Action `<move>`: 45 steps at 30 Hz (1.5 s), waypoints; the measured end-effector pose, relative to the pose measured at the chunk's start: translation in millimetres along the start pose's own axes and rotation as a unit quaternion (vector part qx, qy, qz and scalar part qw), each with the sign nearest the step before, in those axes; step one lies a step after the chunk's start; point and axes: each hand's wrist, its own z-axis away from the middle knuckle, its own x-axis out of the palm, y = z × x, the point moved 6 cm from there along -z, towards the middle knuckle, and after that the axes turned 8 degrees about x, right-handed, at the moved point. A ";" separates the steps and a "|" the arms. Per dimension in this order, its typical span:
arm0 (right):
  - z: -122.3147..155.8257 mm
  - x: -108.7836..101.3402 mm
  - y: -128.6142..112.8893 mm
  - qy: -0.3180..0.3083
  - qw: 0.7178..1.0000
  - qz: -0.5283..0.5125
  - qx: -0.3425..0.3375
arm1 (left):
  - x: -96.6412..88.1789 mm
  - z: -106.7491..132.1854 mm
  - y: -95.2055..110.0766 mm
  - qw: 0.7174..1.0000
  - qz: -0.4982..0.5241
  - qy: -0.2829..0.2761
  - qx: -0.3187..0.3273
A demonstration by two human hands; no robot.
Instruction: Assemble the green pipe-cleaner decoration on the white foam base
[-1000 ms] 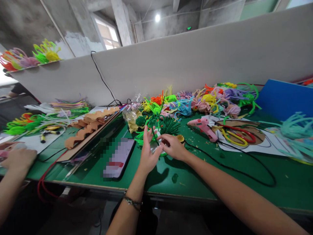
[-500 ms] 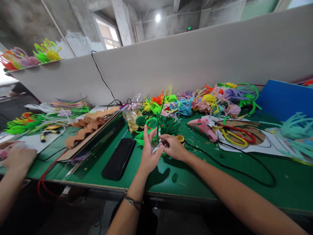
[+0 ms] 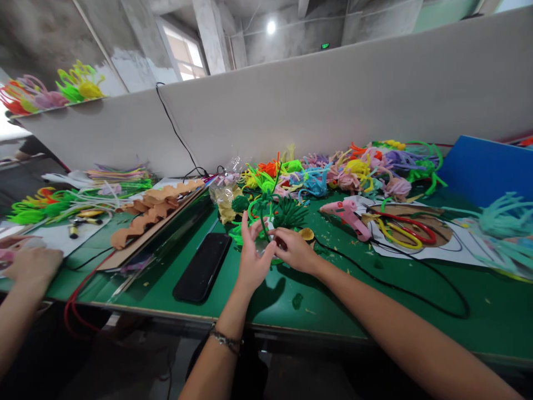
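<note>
My left hand [image 3: 254, 258] is raised over the table, index finger pointing up, the other fingers curled round a green pipe-cleaner piece [image 3: 264, 210]. My right hand [image 3: 296, 251] meets it from the right, fingers pinched at a small white piece [image 3: 270, 226] against the stem. The fingertips partly hide where they grip. Bright green loops [image 3: 237, 233] stick out left of my left hand, and a dark green bushy tuft [image 3: 291, 211] is just behind my hands. A small yellow cup-shaped piece [image 3: 307, 234] lies beside my right hand.
A black phone [image 3: 202, 268] lies left of my hands. To the right are a pink glue gun [image 3: 345, 215], its black cord and scissors with red and yellow handles [image 3: 400, 233]. Colourful pipe-cleaner bundles [image 3: 316, 178] line the back. Another person's hand [image 3: 35, 266] is at far left.
The green stem between my hands has tilted slightly. Both hands stay in nearly the same place and still meet at the white piece.
</note>
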 end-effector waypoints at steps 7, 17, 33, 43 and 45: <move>-0.5 -1.0 -1.2 0.000 1.000 0.003 -0.005 | -0.4 -0.9 0.8 1.000 -0.007 0.002 -0.014; -1.2 1.0 4.1 -0.005 1.000 0.008 0.013 | 1.1 0.4 0.7 1.000 -0.015 -0.022 -0.011; -5.2 -4.2 7.1 0.024 0.999 -0.023 0.031 | -5.1 -2.5 -8.8 0.997 -0.049 -0.042 -0.047; -3.5 -7.8 4.1 0.051 0.997 -0.045 0.027 | -6.5 -3.2 -13.4 0.993 -0.096 -0.052 -0.043; -3.6 -8.2 2.7 0.046 0.998 -0.042 0.024 | -6.2 -3.8 -13.4 0.994 -0.089 -0.053 -0.032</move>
